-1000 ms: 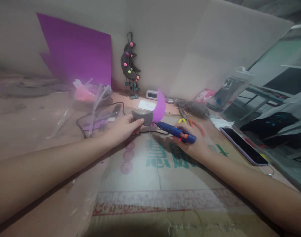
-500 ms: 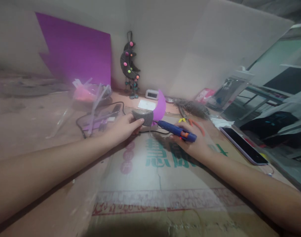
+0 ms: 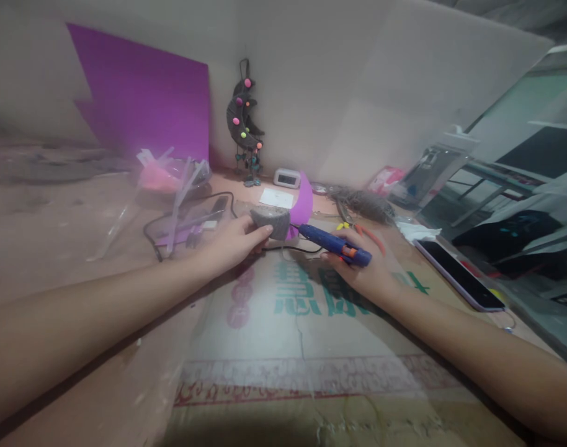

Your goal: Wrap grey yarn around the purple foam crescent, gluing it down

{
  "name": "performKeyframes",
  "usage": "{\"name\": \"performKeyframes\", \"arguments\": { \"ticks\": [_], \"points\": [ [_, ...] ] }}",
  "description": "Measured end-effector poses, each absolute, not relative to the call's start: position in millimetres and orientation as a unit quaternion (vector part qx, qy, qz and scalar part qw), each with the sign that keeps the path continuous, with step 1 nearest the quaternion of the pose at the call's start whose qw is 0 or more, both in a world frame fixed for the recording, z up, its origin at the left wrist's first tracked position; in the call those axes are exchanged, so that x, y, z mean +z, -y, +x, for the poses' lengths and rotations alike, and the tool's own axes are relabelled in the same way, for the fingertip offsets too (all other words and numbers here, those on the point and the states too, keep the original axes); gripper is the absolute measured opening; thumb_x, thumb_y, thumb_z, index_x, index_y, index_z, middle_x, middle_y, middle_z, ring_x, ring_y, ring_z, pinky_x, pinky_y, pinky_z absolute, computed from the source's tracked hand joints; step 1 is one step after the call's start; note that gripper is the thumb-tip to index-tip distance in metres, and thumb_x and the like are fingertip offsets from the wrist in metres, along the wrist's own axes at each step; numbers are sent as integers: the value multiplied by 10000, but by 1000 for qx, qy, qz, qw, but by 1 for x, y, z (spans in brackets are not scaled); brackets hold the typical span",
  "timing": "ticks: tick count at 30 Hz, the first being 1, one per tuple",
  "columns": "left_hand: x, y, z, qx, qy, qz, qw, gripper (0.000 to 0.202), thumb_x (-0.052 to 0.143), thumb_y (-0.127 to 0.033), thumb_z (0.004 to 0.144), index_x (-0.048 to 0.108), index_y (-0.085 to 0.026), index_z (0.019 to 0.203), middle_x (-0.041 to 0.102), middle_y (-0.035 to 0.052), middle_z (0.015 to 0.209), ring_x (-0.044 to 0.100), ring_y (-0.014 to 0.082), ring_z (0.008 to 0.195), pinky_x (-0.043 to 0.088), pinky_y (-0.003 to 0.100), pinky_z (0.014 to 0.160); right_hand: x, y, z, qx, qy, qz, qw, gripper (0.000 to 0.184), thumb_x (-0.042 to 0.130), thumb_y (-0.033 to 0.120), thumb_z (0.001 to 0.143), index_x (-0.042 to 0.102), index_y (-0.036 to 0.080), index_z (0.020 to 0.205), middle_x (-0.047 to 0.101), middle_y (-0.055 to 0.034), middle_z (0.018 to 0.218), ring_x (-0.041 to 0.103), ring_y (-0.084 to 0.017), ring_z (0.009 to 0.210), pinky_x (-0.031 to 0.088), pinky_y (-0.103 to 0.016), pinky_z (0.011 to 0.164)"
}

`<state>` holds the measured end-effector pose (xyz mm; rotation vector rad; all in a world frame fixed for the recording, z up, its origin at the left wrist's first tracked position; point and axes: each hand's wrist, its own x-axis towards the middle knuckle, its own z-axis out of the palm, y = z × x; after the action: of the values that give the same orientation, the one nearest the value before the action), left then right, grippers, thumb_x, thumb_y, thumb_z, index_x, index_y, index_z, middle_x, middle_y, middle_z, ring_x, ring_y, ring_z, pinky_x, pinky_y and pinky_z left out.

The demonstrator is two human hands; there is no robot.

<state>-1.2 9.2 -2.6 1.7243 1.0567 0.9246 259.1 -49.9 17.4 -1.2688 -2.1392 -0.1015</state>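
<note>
My left hand is closed round one end of a crescent piece whose near half is wrapped in grey twine; its bare purple tip curves up to the right. My right hand grips a blue glue gun with an orange trigger. The gun's nozzle points left and meets the crescent where the grey wrap ends. A black cord runs from under the gun. Both hands hover just above a flattened cardboard sheet with green print.
A purple sheet leans on the back wall beside a hanging dark moon ornament. Plastic bags lie left, loose twine and pliers right. A phone lies at the right edge. A small clock stands behind.
The crescent's purple tip has dropped a little and the glue gun has shifted slightly up and right. Otherwise both hands hold their places.
</note>
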Motion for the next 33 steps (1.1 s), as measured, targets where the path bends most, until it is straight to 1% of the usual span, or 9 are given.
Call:
{"name": "performKeyframes", "arguments": {
  "ticks": [7,12,16,20,24,27,30,33],
  "points": [
    [-2,-8,-1,372,-418,703,439,314,541,-434,849,547,-162,693,546,-2,616,482,113,539,357,238,512,17,50,258,-51,809,-485,328,188,636,380,833,588,253,963,677,-7,836,634,-205,776,456,-372,792],
    [-3,-9,-1,363,-418,712,432,334,537,-455,849,553,-160,696,557,0,620,491,117,546,366,238,520,20,51,256,-40,801,-481,353,156,627,360,840,603,241,938,679,-4,828,623,-189,740,468,-344,750],
    [-5,-11,-2,359,-426,716,421,356,532,-477,850,550,-160,689,548,-5,611,486,119,541,357,241,519,23,52,254,-33,804,-467,367,138,623,350,843,615,226,902,691,-12,838,632,-188,748,472,-325,718],
    [-4,-10,-1,366,-415,713,431,330,532,-456,855,538,-165,700,539,-14,623,482,113,543,361,238,525,24,53,253,-54,802,-466,370,116,615,336,844,614,223,871,684,-12,804,627,-186,722,472,-321,692],
    [-2,-7,0,369,-413,714,428,314,532,-445,858,537,-165,715,538,-18,633,478,108,546,360,232,523,24,53,254,-44,805,-463,368,108,614,330,847,617,221,844,682,-9,802,629,-182,719,473,-317,693],
    [-2,-7,-1,369,-411,720,420,314,525,-444,861,541,-165,717,543,-12,639,485,113,553,367,236,525,23,52,254,-43,807,-457,371,109,621,324,846,619,226,894,697,-7,831,641,-185,742,479,-324,724],
    [-3,-8,-2,367,-413,725,411,320,526,-453,858,552,-163,725,561,-1,652,502,123,566,375,241,532,21,52,255,-47,807,-454,375,152,623,328,845,616,238,967,702,-5,839,646,-190,745,487,-340,749],
    [-3,-8,-2,364,-411,722,421,318,524,-450,858,547,-163,723,549,-6,638,494,121,552,368,241,525,21,51,256,-57,807,-452,377,171,626,327,837,613,236,981,691,-14,842,641,-195,750,491,-338,719]
  ]
}}
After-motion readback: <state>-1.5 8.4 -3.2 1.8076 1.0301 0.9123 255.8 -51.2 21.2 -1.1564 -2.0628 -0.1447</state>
